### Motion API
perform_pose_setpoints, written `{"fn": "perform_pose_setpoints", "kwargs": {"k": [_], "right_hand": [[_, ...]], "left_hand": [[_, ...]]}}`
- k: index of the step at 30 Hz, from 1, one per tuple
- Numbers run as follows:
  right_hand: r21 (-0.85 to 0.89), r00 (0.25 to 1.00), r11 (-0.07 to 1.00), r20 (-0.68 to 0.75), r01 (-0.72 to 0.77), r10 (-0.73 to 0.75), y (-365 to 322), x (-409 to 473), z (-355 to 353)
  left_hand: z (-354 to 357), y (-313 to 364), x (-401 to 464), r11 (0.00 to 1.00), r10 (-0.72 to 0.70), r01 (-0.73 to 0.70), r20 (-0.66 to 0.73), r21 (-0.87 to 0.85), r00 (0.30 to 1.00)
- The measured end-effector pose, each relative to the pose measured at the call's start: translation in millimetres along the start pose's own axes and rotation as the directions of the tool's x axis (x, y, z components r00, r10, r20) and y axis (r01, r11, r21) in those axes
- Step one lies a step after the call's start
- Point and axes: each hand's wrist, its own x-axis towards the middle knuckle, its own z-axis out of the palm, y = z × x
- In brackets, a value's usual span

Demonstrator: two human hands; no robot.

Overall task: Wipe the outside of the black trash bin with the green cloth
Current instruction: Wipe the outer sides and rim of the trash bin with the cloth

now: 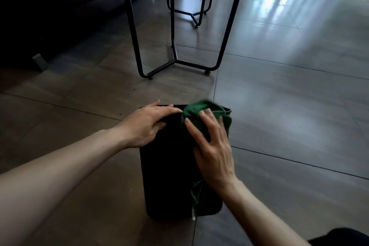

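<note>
The black trash bin [169, 175] lies on its side on the tiled floor, its far end pointing away from me. My left hand [146, 124] rests flat on the bin's upper left part, fingers reaching along its far edge. My right hand [211, 146] presses the bunched green cloth [196, 112] against the bin's upper right part near the far edge. A loose tail of the green cloth hangs down under my right wrist toward the bin's near end.
A black metal table frame [175, 60] stands on the floor just beyond the bin. A dark sofa [50, 6] fills the far left. Grey floor tiles [289, 96] spread out to the right. A dark piece of my clothing [343, 237] shows at the bottom right.
</note>
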Motion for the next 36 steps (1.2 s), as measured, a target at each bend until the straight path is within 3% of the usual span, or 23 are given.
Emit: {"fn": "perform_pose_setpoints", "kwargs": {"k": [2,4,7,9,11,13,16,18,20,22,25,28,30,33,36], "right_hand": [[-0.042,0.997,0.997,0.045,0.062,-0.06,-11.0,-25.8,11.7],[-0.065,0.949,0.96,0.178,0.274,-0.259,-14.9,-60.2,20.6],[-0.042,0.74,0.793,0.393,0.608,-0.547,-3.5,-106.7,21.9],[-0.032,0.645,0.706,0.439,0.707,-0.626,8.5,-112.9,16.2],[-0.025,0.664,0.72,0.408,0.694,-0.626,19.9,-96.4,8.9],[-0.051,0.772,0.805,0.326,0.591,-0.546,28.3,-65.5,0.2],[-0.048,0.966,0.97,0.116,0.238,-0.231,33.4,-17.8,-11.9],[-0.019,1.0,1.0,0.008,-0.003,0.004,29.8,3.3,-14.1],[0.007,0.993,0.994,-0.035,-0.113,0.113,16.4,9.6,-9.3],[-0.001,0.996,0.996,-0.007,-0.084,0.084,-1.2,-1.6,1.2],[-0.009,0.986,0.997,0.148,0.074,-0.072,-18.7,-32.9,10.1],[-0.006,0.874,0.929,0.339,0.371,-0.347,-22.9,-68.9,10.8],[0.027,0.784,0.857,0.388,0.515,-0.484,-18.7,-82.7,8.5],[0.128,0.79,0.861,0.351,0.492,-0.504,-5.5,-76.2,-1.8],[0.147,0.909,0.939,0.244,0.31,-0.338,3.5,-48.4,-15.6]], "left_hand": [[-0.4,0.8,0.1,1.0,0.017,-0.017,0.01,-0.009,1.0],[-0.7,1.7,-0.5,1.0,0.014,-0.014,0.015,-0.02,1.0],[-1.4,2.6,-1.7,1.0,0.022,-0.022,0.009,-0.019,1.0],[-1.1,4.1,-3.3,0.999,0.035,-0.035,0.006,-0.018,0.999],[-1.1,4.4,-3.9,0.999,0.038,-0.038,0.004,-0.017,0.999],[-2.0,3.7,-3.6,0.999,0.026,-0.026,0.007,-0.02,1.0],[-2.4,3.1,-3.2,1.0,0.019,-0.019,0.003,-0.018,1.0],[-2.1,2.5,-3.3,1.0,0.024,-0.024,-0.006,-0.01,1.0],[-2.6,1.9,-2.4,1.0,0.027,-0.027,-0.016,-0.002,1.0],[-2.1,1.4,-2.6,1.0,0.02,-0.02,-0.016,-0.002,1.0],[-0.8,0.6,-1.0,1.0,0.017,-0.017,0.006,-0.005,1.0],[-0.9,0.4,-0.6,1.0,0.025,-0.025,-0.011,-0.007,1.0],[-0.7,0.4,-1.6,1.0,0.03,-0.03,-0.013,-0.007,0.999],[-0.9,1.2,-2.6,1.0,0.025,-0.025,-0.006,-0.013,1.0],[-1.6,1.6,-1.9,1.0,0.009,-0.009,-0.001,-0.01,1.0]]}}
